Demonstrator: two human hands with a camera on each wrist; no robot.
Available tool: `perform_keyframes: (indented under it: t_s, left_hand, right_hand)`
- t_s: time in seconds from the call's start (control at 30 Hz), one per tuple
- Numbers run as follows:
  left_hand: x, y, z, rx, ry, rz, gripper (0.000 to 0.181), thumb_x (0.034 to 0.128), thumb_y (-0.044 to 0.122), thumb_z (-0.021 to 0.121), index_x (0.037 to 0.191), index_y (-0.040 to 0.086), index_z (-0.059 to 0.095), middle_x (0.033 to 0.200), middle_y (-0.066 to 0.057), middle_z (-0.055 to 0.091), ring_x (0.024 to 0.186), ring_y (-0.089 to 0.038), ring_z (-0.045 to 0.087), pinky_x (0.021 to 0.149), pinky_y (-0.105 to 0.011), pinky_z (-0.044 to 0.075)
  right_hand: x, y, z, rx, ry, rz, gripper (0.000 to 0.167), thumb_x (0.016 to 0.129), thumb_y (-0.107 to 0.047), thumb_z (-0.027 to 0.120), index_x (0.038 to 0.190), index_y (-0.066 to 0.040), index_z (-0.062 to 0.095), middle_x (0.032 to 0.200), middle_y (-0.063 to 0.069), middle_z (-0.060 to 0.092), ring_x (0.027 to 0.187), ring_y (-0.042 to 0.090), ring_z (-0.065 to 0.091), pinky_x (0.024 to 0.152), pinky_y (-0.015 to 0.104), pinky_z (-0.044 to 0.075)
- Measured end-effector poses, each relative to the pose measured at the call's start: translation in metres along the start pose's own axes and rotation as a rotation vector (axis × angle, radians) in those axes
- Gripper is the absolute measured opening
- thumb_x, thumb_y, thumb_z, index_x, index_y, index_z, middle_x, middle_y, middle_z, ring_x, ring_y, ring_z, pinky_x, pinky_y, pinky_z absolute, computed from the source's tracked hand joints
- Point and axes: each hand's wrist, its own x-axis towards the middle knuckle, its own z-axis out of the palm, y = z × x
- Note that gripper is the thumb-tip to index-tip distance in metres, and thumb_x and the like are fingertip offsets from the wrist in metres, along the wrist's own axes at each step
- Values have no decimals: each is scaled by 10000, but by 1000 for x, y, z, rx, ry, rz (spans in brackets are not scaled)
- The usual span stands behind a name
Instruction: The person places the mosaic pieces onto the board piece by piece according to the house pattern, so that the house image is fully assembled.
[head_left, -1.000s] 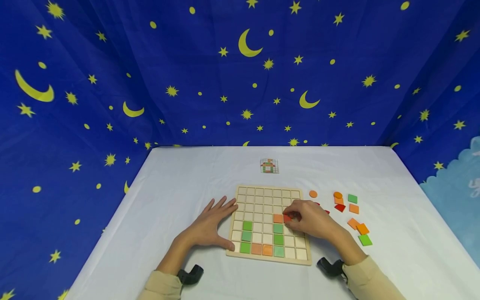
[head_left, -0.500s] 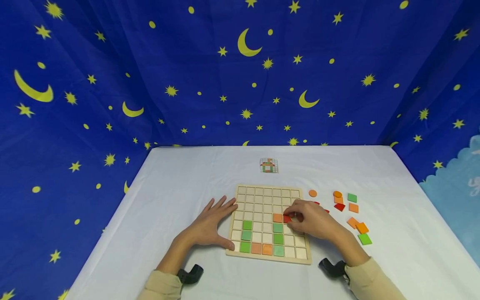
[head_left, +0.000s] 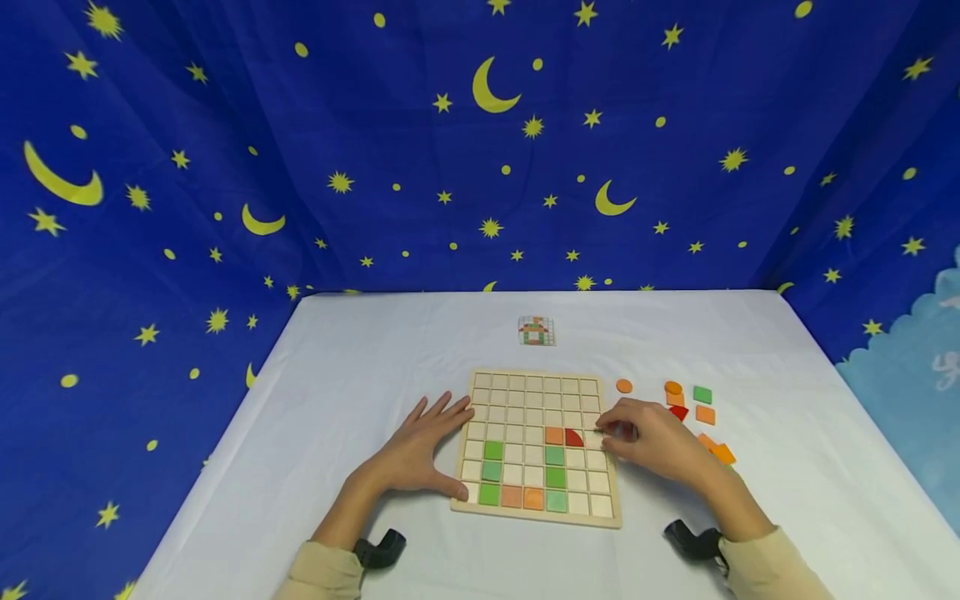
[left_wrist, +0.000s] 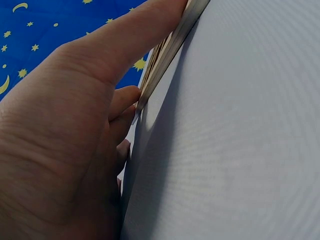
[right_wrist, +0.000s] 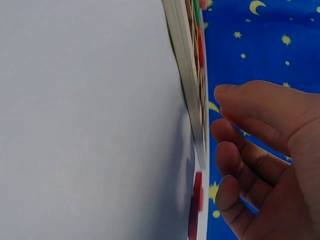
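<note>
Left hand (head_left: pixel 420 450), splayed and grasping nothing, rests along grid board's (head_left: pixel 536 518) left edge, likely to steady it; right hand (head_left: pixel 651 437), half-curled, empty, hovers by right edge, red tile (head_left: pixel 572 438) one cell in.

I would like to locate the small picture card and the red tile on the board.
Picture card (head_left: pixel 536 331), head view, middle of its face.
Red tile (head_left: pixel 573 438), head view, centre of its top.

Bent fingers (right_wrist: pixel 230 159) hover beside the wooden board (right_wrist: pixel 184 65), near red pieces (right_wrist: pixel 194 215).
</note>
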Motion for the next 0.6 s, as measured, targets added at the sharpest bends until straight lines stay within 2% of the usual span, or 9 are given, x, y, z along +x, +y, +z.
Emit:
perform_keyframes:
  t_s: [0.2,0.6]
  left_hand:
    - [-1,2,-1,-17,7,13,1207,564,776,722,1525,183,297,1595,43,162,1456,-235,53,1154,-480,-19]
    - [-1,2,-2,-14,6,11,1207,562,776,723,1524,185,298,1594,49,162,1456,-231,56,1155,-479,-14]
  right_hand:
    - [-11,12,-7,-37,37,8,197,792,-172,785,979,-190,728,798,-146,561,707,71,513,584,214,448]
    - [-36,36,-23,-58,68,109,243,782,-168,804,1012,-204,736,822,-138,584,665,91,499,547,225,405]
